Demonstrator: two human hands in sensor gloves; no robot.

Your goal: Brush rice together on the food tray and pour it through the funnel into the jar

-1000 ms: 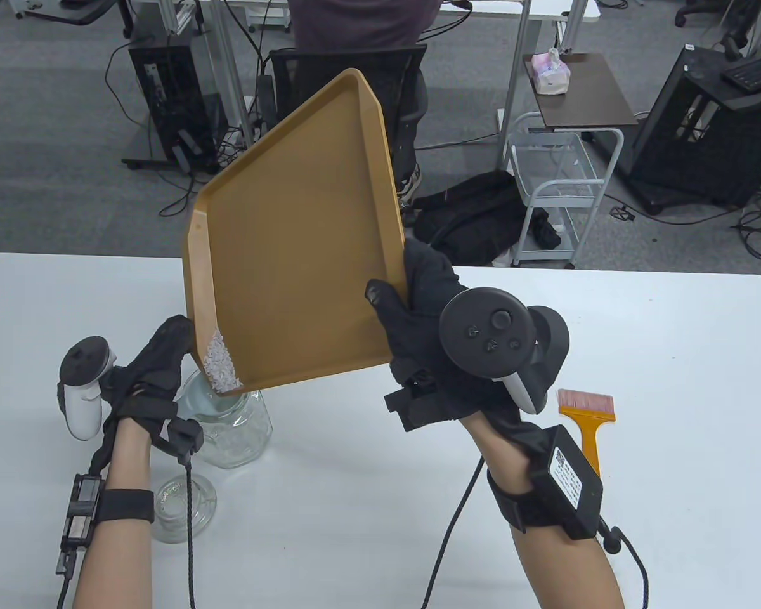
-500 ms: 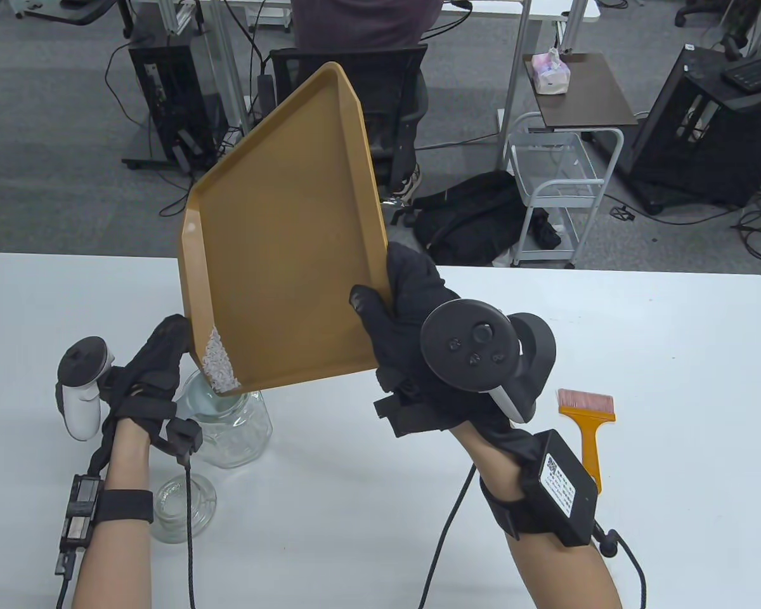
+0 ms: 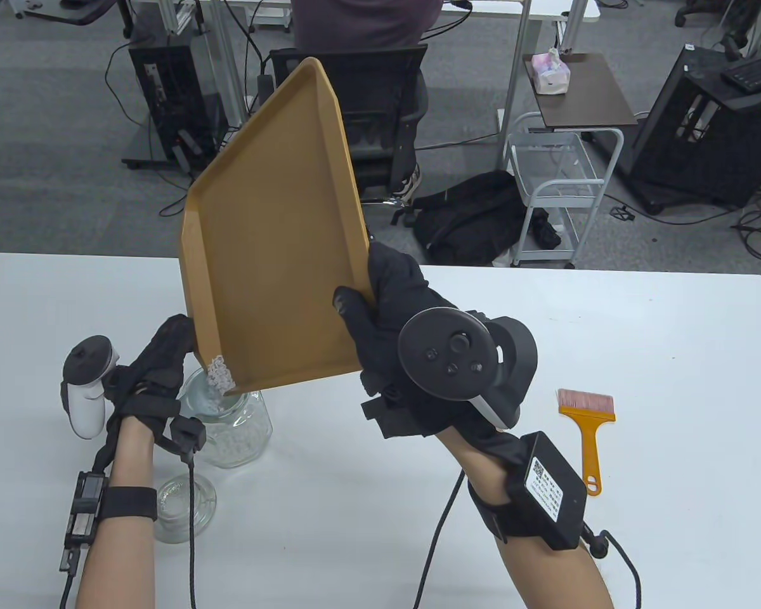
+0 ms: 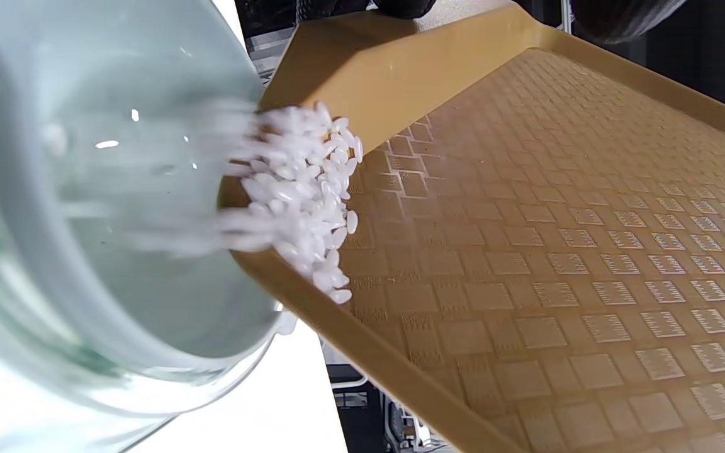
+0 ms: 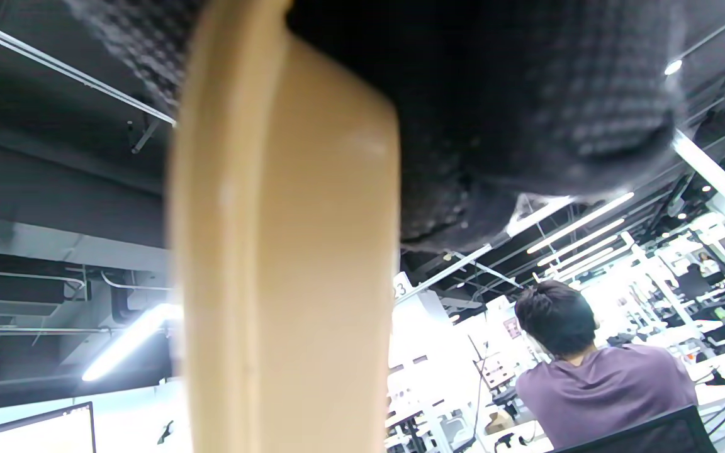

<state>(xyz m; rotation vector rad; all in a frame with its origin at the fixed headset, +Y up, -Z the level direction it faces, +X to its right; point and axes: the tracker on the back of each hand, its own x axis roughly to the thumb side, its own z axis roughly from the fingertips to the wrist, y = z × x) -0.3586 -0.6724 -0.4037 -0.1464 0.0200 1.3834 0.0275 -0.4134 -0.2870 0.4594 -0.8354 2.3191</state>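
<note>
My right hand [image 3: 363, 299] grips the right rim of the brown food tray [image 3: 273, 254], thumb on the inside, and holds it steeply tilted above the table. A small heap of white rice [image 3: 219, 374] sits in the tray's lowest corner and spills into the clear funnel [image 3: 192, 392] on the glass jar [image 3: 244, 431]. The jar holds some rice. My left hand [image 3: 170, 347] holds the funnel's left side, beside the tray corner. In the left wrist view, the rice [image 4: 303, 195] slides off the tray [image 4: 526, 239] into the pale funnel [image 4: 85, 239]. The right wrist view shows only the tray rim [image 5: 281, 264] under gloved fingers [image 5: 501, 107].
An orange brush [image 3: 586, 431] lies on the white table [image 3: 672, 355] at the right. A glass lid [image 3: 184, 504] sits in front of the jar, by my left wrist. A person sits at a desk beyond the table's far edge.
My right hand has moved left and tipped the tray steeper. The rice heap in the corner has shrunk as grains slid into the funnel. My left hand stayed in place.
</note>
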